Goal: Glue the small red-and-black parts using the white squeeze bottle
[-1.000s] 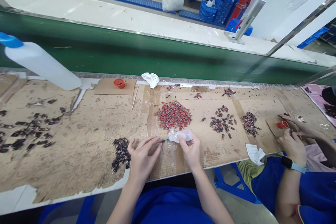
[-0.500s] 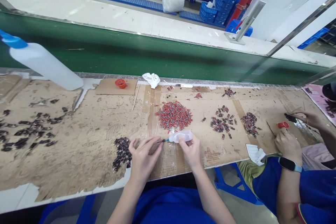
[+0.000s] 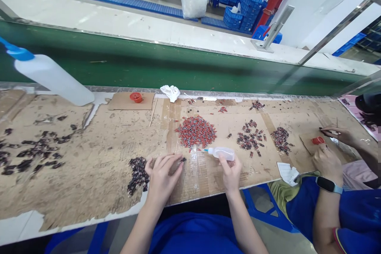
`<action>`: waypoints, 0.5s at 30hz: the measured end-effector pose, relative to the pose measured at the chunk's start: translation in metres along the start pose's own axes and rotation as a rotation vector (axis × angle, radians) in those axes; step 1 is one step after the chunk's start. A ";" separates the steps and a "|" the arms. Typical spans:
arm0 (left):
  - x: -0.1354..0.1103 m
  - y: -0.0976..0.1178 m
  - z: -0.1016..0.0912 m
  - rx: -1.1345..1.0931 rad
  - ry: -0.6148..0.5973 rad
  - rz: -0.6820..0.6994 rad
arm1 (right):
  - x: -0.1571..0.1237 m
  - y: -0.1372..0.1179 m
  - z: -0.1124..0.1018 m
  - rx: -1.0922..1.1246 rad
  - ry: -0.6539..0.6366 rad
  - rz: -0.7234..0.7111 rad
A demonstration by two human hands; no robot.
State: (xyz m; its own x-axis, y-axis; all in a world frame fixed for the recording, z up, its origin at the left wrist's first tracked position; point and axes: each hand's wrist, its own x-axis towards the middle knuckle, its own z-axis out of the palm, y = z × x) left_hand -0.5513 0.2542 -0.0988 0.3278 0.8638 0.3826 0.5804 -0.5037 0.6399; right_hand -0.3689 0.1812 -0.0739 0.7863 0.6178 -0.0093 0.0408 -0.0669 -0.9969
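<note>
Cardboard-topped bench [image 3: 102,137]: left fingers [image 3: 170,159] pinch small dark part [image 3: 183,159]; right fingers [image 3: 226,166] pinch bottle [image 3: 224,152] (blue-tipped).

place: was pretty clearly a factory floor | under left hand [image 3: 163,172] and right hand [image 3: 231,170]: long cardboard-covered bench [image 3: 104,135] | just beyond them: loose heap of tiny red parts [image 3: 195,131] | right of right hand: co-worker [image 3: 357,216] shared the bench | way past both: blue crates [image 3: 249,10] stood stacked
</note>
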 end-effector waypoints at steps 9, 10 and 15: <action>0.001 -0.008 0.003 0.011 -0.098 -0.028 | 0.010 -0.004 -0.047 -0.767 0.070 -0.621; 0.001 -0.008 0.003 -0.013 -0.098 -0.035 | 0.011 -0.006 -0.041 -0.779 0.056 -0.681; -0.001 -0.002 0.002 -0.250 -0.054 -0.037 | 0.019 -0.017 0.002 -0.826 -0.390 -0.814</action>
State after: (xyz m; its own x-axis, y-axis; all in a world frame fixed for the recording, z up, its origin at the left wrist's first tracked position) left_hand -0.5512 0.2546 -0.1017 0.3530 0.8777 0.3242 0.3924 -0.4534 0.8002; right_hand -0.3564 0.1955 -0.0569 0.1169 0.8952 0.4300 0.9254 0.0589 -0.3744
